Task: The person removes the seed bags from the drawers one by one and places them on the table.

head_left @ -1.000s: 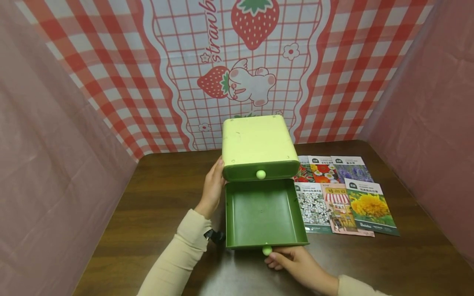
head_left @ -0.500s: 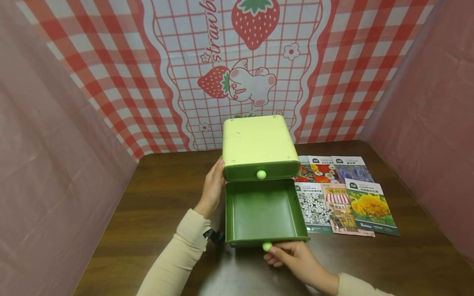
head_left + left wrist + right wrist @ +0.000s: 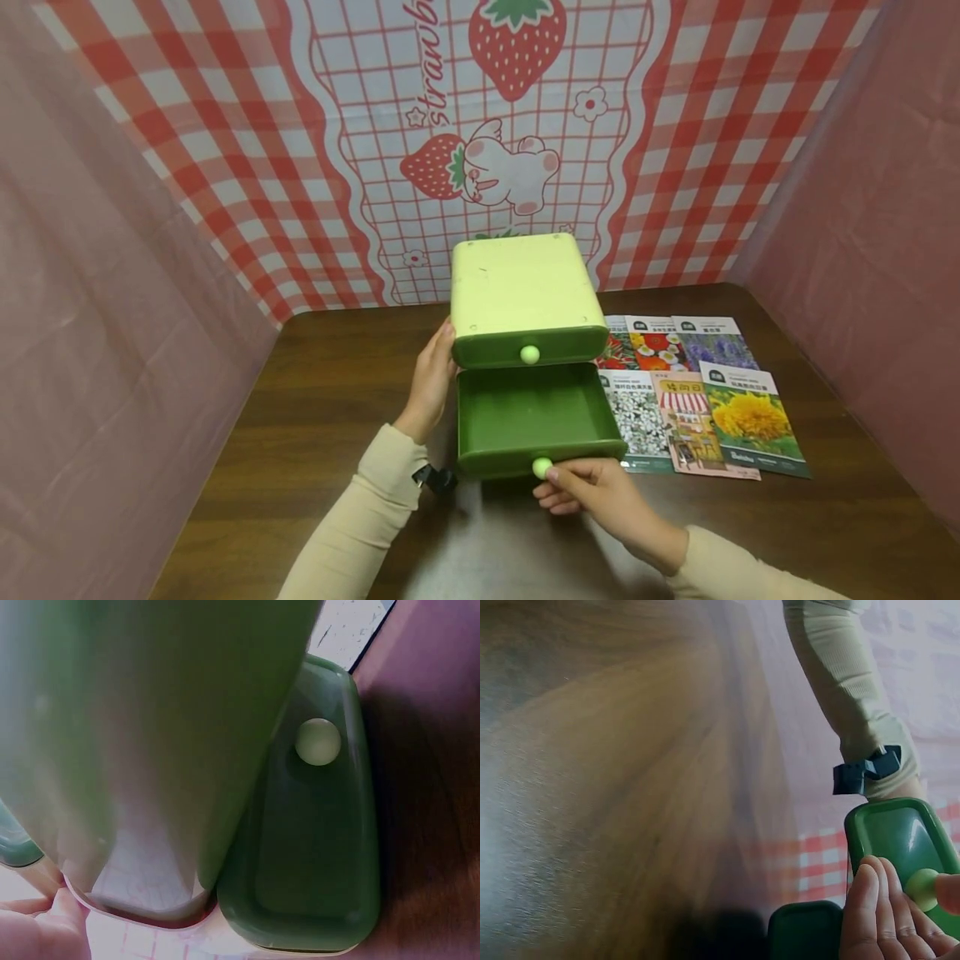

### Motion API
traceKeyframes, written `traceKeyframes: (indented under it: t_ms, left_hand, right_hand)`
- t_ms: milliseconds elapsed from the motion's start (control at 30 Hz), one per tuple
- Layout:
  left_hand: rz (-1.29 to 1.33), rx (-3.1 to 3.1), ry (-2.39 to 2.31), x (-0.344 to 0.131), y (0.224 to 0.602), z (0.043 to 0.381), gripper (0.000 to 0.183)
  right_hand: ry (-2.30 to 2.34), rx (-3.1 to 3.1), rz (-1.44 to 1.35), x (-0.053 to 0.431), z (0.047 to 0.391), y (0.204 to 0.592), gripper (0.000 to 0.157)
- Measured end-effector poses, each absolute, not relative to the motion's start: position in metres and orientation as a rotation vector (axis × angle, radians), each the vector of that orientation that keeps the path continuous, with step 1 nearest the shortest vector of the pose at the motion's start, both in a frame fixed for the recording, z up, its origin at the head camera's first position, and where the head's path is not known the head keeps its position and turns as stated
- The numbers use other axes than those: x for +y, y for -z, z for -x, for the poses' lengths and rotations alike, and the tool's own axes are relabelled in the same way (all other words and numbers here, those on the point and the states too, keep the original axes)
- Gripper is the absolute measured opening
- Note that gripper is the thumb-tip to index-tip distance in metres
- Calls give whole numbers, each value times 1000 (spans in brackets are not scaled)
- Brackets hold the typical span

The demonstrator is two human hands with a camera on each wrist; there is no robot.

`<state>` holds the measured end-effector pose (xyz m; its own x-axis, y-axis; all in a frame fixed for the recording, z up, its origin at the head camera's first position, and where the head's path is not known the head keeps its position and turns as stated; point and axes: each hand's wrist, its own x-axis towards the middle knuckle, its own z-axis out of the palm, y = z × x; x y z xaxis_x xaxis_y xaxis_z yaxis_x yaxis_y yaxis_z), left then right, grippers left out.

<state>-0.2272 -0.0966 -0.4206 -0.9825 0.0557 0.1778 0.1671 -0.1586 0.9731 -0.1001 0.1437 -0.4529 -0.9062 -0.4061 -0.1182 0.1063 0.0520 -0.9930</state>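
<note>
A small pale-yellow drawer cabinet (image 3: 525, 279) with green drawer fronts stands on the table. Its top drawer (image 3: 487, 350) is closed, while the drawer below it (image 3: 517, 408) sticks out, with bare green floor showing inside. My right hand (image 3: 603, 500) pinches the round light-green knob (image 3: 542, 468) of that drawer between thumb and fingers, as the right wrist view shows up close at the knob (image 3: 922, 890). My left hand (image 3: 429, 383) rests along the cabinet's left side, fingers partly hidden behind it. In the left wrist view another closed drawer (image 3: 315, 847) with a knob shows beside the pulled-out one.
Several flower seed packets (image 3: 753, 417) lie on the wooden table (image 3: 300, 467) to the cabinet's right, some partly behind it. A red checkered strawberry cloth (image 3: 495, 167) hangs at the back. Pink curtains (image 3: 862, 250) enclose both sides.
The right hand has pushed the lower drawer partway back toward the cabinet, so less of its inside shows. The left hand and the seed packets have stayed in place.
</note>
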Motion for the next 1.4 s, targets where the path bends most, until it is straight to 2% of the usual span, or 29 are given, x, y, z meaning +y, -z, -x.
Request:
traceKeyframes:
  t_ms: [700, 1400]
  left_hand:
    - [278, -1963, 2329, -96, 423, 228, 62]
    - [234, -2022, 2287, -97, 421, 227, 60]
  right_hand:
    - [1962, 1945, 196, 137, 142, 450, 49]
    - [2041, 1982, 137, 124, 186, 456, 43]
